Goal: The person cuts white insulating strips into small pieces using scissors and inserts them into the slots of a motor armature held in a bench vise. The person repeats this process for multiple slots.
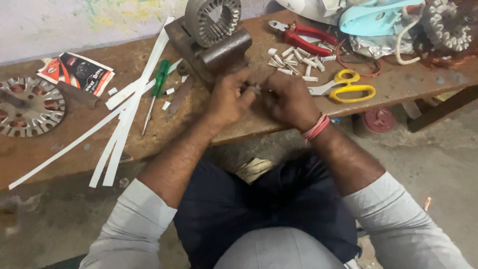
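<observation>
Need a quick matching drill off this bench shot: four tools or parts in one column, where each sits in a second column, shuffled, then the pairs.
Things:
1. yellow-handled scissors
2. green-handled screwdriver
3. red-handled pliers
4. round slotted metal disc

Places:
A. far left end of the wooden bench
B. just right of the right hand
C. among the long white strips, left of the left hand
D. back of the bench, beside the pile of short white sleeves

Pairs: 1-B, 2-C, 3-D, 4-A
</observation>
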